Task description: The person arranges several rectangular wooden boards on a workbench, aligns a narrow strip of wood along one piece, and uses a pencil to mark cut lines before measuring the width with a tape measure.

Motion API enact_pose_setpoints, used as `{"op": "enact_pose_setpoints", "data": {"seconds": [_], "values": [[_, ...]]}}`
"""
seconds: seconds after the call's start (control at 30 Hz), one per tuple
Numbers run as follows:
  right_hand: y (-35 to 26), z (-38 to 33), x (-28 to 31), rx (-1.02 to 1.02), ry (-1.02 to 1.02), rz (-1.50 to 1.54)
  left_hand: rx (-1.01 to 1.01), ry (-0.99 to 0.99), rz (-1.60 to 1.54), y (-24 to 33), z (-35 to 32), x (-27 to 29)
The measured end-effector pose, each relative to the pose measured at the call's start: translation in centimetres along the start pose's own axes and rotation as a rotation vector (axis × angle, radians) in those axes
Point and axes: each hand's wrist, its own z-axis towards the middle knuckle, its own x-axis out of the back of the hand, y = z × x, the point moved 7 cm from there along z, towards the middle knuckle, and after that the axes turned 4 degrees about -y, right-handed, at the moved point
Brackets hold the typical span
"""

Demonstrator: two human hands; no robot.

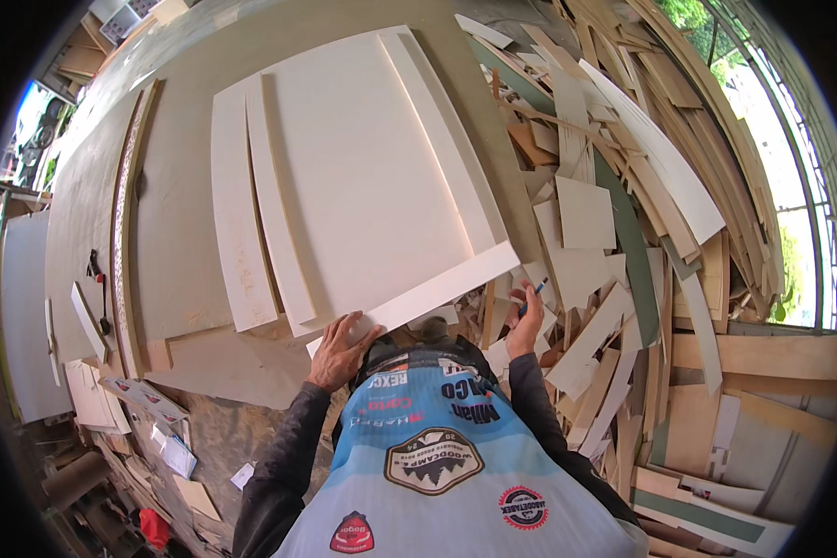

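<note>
Daylight is bright and even over my work. It enters through the window grille (790, 177) at my right, where the glass is overexposed to white. Shadows under the pale boards (363, 177) are soft and thin. Fisheye bending curves straight edges toward the black rim. Focus is sharp centrally, softer outward.

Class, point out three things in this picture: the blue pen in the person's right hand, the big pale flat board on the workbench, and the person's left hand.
blue pen (536, 289), head view, its middle
big pale flat board (363, 167), head view, bare centre
left hand (338, 353), head view, back of the hand
</note>
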Motion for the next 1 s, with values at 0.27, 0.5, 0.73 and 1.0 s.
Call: {"op": "enact_pose_setpoints", "data": {"seconds": [0.27,0.5,0.73,1.0], "values": [[-0.3,2.7,-3.1,0.219,-0.160,-0.277,-0.023,-0.165,0.103,-3.2,-0.4,-2.2],[-1.6,1.9,-2.5,0.334,-0.154,-0.507,-0.072,-0.200,0.131,-3.1,-0.9,-2.3],[-1.4,2.8,-3.4,0.419,-0.168,-0.560,0.322,0.154,0.105,-6.2,-2.3,-0.7],[-1.7,3.7,-5.4,0.447,-0.269,-0.710,0.635,0.505,-0.049,-7.8,-4.8,0.4]]}}
